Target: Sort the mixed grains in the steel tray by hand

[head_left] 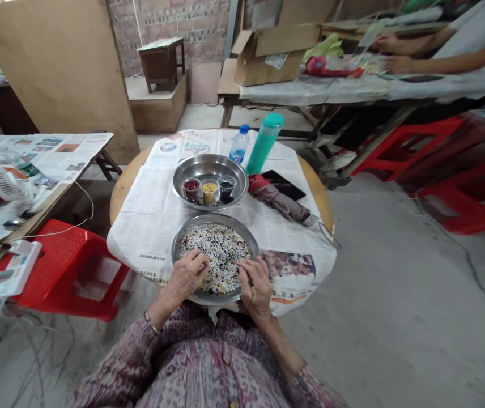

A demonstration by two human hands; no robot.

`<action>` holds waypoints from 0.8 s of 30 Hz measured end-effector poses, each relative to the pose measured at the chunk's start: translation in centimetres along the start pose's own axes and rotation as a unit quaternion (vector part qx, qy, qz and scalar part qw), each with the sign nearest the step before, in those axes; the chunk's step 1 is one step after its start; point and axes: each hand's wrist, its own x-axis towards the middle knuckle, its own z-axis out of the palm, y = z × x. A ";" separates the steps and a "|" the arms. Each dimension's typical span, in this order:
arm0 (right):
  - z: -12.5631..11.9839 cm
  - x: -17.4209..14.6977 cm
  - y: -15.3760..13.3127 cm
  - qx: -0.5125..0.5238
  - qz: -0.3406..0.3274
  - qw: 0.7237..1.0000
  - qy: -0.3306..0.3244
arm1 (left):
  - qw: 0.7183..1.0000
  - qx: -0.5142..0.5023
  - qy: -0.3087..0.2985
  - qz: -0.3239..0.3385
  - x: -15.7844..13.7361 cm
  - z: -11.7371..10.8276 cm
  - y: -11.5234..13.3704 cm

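Observation:
A round steel pan (252,237) at the near side of the round table holds mixed small pieces (221,243), white, black, yellow and dark red, like beans or grains. My left hand (186,273) is over its left side, fingers curled and pinched at the pieces. On the right side my right hand (256,285) has its thumb and forefinger together over the mix. Anything between the fingertips is too small to make out. Beyond the pan, a steel basin (204,165) holds three clear cups: dark red pieces (192,190), yellow pieces (209,193) and black pieces (226,190).
Newspaper (140,209) covers the table. Behind the basin stand a water bottle (239,146) and a teal flask (266,141); a folded umbrella (283,203) and dark flat object (285,184) lie right. A red stool (68,272) bears a power strip (17,269). A co-worker's hands (391,54) are at the back table.

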 end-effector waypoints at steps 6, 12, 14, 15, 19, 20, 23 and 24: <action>-0.4 0.2 -0.3 -0.012 -0.027 0.999 -0.015 | 0.998 0.038 -0.056 -0.021 0.0 -0.8 0.8; -1.5 1.4 -1.0 -0.053 -0.063 0.993 -0.079 | 0.998 0.027 -0.050 -0.010 -0.1 -0.8 0.8; -1.9 2.2 -1.5 -0.052 -0.073 0.991 -0.101 | 0.999 0.019 -0.045 -0.007 -0.2 -0.6 0.7; -2.1 2.6 -1.9 -0.046 -0.074 0.990 -0.110 | 0.999 0.018 -0.045 -0.008 -0.2 -0.6 0.6; -2.1 4.0 -3.7 -0.008 -0.046 0.989 -0.139 | 0.998 0.042 -0.051 -0.019 -0.4 -0.5 0.7; -2.0 4.2 -4.1 0.002 -0.038 0.988 -0.149 | 0.997 0.048 -0.050 -0.020 -0.4 -0.5 0.7; -1.6 5.1 -4.2 0.017 -0.029 0.984 -0.175 | 0.998 0.055 -0.039 -0.009 -0.5 -0.3 0.6; -1.7 5.8 -3.8 0.019 -0.024 0.985 -0.172 | 0.998 0.056 -0.037 -0.003 -0.5 -0.2 0.4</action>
